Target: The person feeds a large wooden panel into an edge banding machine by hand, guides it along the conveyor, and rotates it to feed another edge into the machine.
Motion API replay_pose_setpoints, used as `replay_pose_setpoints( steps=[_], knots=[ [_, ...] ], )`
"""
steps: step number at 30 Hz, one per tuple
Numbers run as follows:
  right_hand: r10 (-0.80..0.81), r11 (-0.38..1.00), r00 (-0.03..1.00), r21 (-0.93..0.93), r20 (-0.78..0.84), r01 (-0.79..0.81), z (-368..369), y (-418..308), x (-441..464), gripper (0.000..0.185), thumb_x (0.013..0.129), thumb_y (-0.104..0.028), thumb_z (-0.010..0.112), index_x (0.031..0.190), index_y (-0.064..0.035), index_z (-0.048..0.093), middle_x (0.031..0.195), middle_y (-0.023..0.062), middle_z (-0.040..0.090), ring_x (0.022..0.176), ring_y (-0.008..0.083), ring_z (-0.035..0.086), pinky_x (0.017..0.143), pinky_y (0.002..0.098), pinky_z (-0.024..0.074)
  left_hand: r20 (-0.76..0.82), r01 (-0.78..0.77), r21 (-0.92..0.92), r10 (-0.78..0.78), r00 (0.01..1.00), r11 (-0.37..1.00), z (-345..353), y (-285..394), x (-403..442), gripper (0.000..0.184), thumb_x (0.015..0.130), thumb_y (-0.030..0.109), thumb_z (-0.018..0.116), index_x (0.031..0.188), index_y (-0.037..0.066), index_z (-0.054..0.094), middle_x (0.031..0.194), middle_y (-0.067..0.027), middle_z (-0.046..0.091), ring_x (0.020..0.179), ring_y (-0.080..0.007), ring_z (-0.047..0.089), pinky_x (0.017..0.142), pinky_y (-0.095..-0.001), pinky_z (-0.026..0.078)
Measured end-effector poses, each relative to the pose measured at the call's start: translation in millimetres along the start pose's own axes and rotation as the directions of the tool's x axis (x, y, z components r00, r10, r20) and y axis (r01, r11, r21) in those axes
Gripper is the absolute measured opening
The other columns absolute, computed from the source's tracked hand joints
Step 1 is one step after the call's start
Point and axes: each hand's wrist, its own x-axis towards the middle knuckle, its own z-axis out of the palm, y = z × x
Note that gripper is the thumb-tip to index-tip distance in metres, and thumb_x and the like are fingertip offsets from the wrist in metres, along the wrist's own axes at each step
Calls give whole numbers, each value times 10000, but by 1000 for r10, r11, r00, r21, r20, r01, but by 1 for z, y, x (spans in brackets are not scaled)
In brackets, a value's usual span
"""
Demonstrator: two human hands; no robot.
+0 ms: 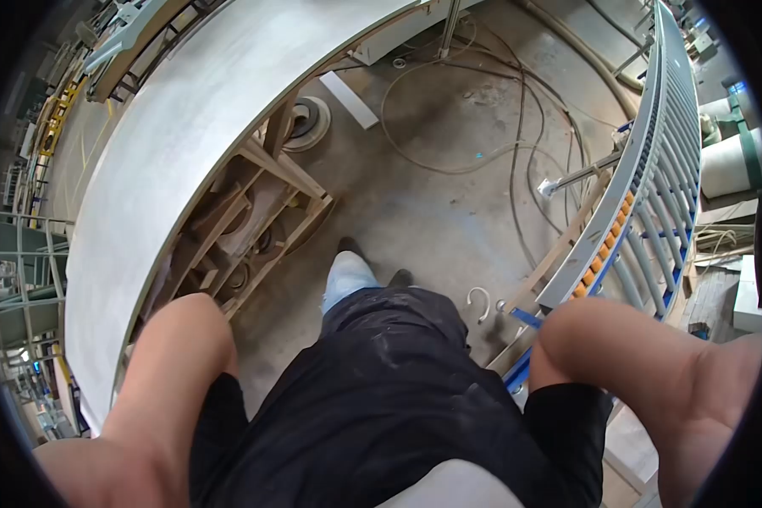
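Note:
My left forearm [173, 356] is bent up toward the camera and runs out at the lower left edge. On the other side, my right forearm [626, 347] rises the same way and leaves at the lower right edge. The fingers of both hands lie outside the picture, so what they hold or touch is hidden. Between the arms is my black shirt [372, 381], with pale smudges on it. A long, curved white tabletop [152, 127] stands beside my left arm. Near my right arm is the end of a roller conveyor [605, 245] with orange wheels.
Under the tabletop is a wooden frame [267, 203]. On the floor lie a round reel-like object [309, 123], a white board [350, 99], looped hoses [521, 127] and a white hook-shaped piece [481, 303]. A green metal rack [30, 258] stands far left.

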Motion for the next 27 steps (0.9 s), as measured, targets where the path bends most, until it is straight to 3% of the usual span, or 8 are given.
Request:
replay_pose_setpoints(
  steps=[6,11,14,16,21,23,24,27],
  knots=[
    [17,999,999,-41,-38,-18,-3,5,-8,595,879,-438,635,1306,-43,512,1110,210,659,1003,343,621,856,422,488,47,-12,-39,14,999,999,-2,12,18,353,895,318,640,1114,44,601,1082,-116,655,978,-260,622,854,-442,516],
    [-48,990,999,-134,1,47,-64,-19,-9,583,880,-431,634,1291,-33,523,1108,206,660,1000,332,621,859,413,485,12,-87,-145,90,996,986,-98,111,-22,328,895,307,635,1094,47,615,1080,-109,657,981,-256,620,860,-439,512],
    [-24,985,999,-172,-38,17,-36,-15,-19,576,881,-427,633,1281,-27,529,1106,204,660,998,325,621,861,407,483,51,-67,-179,78,996,981,-13,17,15,314,895,301,632,1082,49,624,1079,-105,658,983,-253,620,863,-437,510],
    [-14,982,999,-189,-52,4,-21,-8,-21,572,881,-425,632,1275,-23,534,1106,202,660,996,321,621,862,404,482,67,-63,-195,78,995,979,-9,13,23,305,896,296,630,1074,50,630,1079,-102,659,985,-252,619,866,-435,509],
    [-53,965,998,-257,14,55,-81,-37,-22,561,882,-418,631,1260,-13,544,1103,199,661,993,310,621,865,395,479,0,-132,-268,136,991,954,-124,115,-20,282,896,285,625,1055,52,644,1077,-95,660,988,-248,618,872,-432,505],
    [-52,956,999,-288,7,52,-105,-45,-25,557,882,-416,631,1253,-9,549,1102,197,662,991,305,621,866,391,478,5,-134,-299,142,990,945,-100,93,-13,274,896,281,623,1047,54,650,1076,-93,661,989,-246,617,874,-430,503],
    [-49,953,999,-299,-2,46,-49,-29,-28,555,883,-415,630,1250,-7,551,1102,196,662,990,303,621,867,389,477,13,-131,-309,142,990,942,-93,89,-8,270,896,279,622,1043,54,653,1076,-91,661,990,-245,617,875,-430,502],
    [-7,954,999,-301,-34,-3,-40,-21,-33,549,883,-411,630,1241,-1,557,1101,194,662,988,297,621,869,384,475,48,-102,-306,123,991,946,-29,35,24,258,897,272,619,1031,56,662,1074,-87,663,992,-243,616,879,-428,500]
  ],
)
